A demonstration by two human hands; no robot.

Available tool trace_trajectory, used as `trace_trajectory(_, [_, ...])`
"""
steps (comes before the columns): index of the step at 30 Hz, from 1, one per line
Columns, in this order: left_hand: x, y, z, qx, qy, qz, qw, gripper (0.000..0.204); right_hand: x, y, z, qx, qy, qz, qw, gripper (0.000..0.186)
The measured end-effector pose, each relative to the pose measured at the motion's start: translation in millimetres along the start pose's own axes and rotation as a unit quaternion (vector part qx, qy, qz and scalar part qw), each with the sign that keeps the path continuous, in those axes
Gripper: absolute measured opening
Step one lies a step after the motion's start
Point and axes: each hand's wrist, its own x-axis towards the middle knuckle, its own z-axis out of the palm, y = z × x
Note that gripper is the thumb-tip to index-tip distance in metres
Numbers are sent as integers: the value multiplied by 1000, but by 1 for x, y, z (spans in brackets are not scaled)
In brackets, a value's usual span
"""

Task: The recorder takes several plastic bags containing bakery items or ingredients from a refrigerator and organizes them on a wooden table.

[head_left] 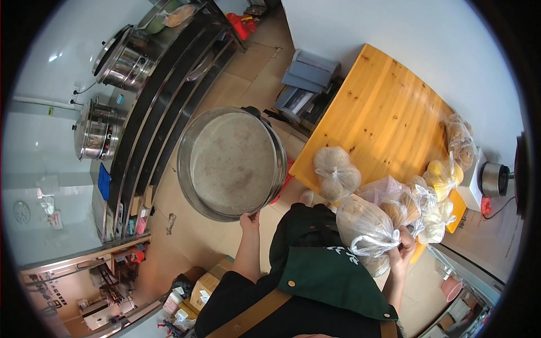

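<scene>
My left hand (pixel 249 221) is closed on the near rim of a large round metal pan (pixel 231 163), held over the tiled floor, its inside pale and mottled. My right hand (pixel 402 250) grips the gathered top of a clear plastic bag (pixel 363 222) with pale, rounded contents; another bag shows beneath it. More tied bags, one yellowish (pixel 439 174), line the near and right edges of a wooden table (pixel 383 107). A separate bag (pixel 337 169) sits near the table's left edge. A dark green apron (pixel 327 276) covers my front.
At left, steel pots (pixel 101 129) stand along dark metal shelving (pixel 158 101). Grey plastic bins (pixel 310 70) sit left of the table near the white wall. Cardboard boxes (pixel 205 287) lie behind my left arm. A steel container (pixel 493 179) is at the far right.
</scene>
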Motion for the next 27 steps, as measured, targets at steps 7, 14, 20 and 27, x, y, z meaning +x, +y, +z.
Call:
trace_trajectory(7, [20,-4,-6,7,-11,8,1000,39,-1,2,-3,33,-17,10,999,12])
trace_trajectory(14, [15,-6,-15,108,54,-99,988,62,9,-4,-6,55,5,-8,998,11])
trace_trajectory(20, [-18,-9,-25,119,24,-24,992,91,48,-33,-26,54,49,-72,995,11])
trace_trajectory(27, [-46,-30,-70,308,18,17,951,81,143,27,-20,77,172,15,982,6])
